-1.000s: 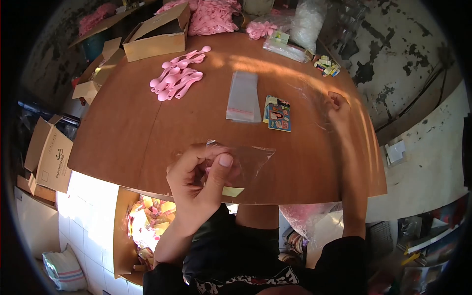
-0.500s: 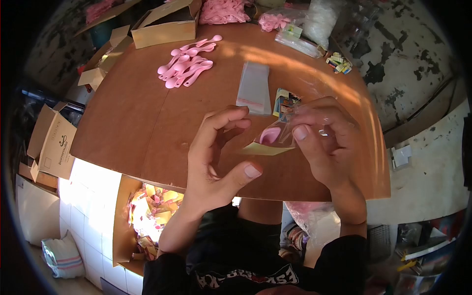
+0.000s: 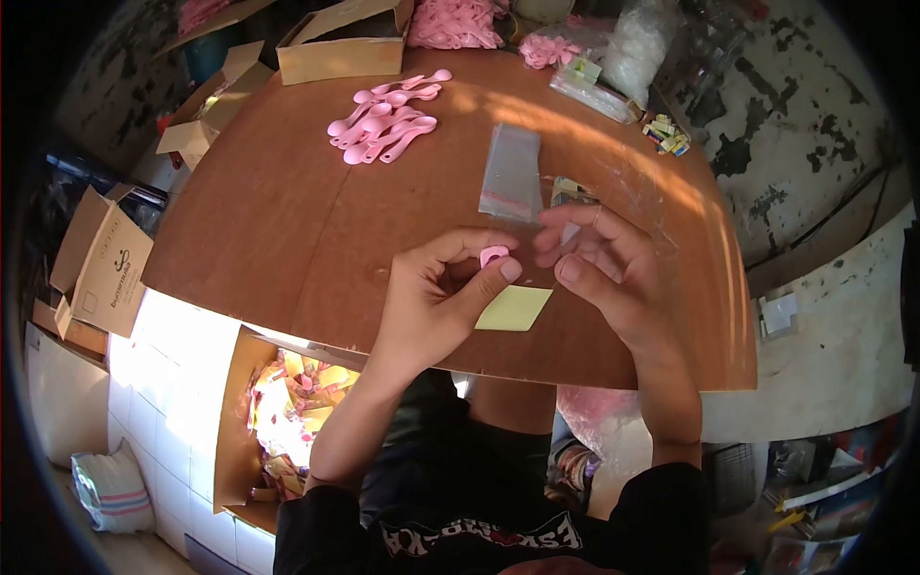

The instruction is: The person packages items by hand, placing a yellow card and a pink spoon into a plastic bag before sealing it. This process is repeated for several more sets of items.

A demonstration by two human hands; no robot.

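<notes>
a round brown table (image 3: 287, 220) fills the view, sunlit at its far side. above its near edge the left hand (image 3: 431, 297) pinches a pink spoon (image 3: 494, 255) between thumb and forefinger, over a yellow slip (image 3: 515, 309). the right hand (image 3: 604, 268) is just beside it, its fingers loosely curled; whether they grip anything i cannot tell. further back lie a spoon pile (image 3: 388, 120), a stack of clear bags (image 3: 511, 172) and a cardboard box (image 3: 345, 43). a peeling wall (image 3: 767, 125) stands to the right.

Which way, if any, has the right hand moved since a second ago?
Yes: the right hand moved left and toward the body, nearer the clear bag stack.
</notes>
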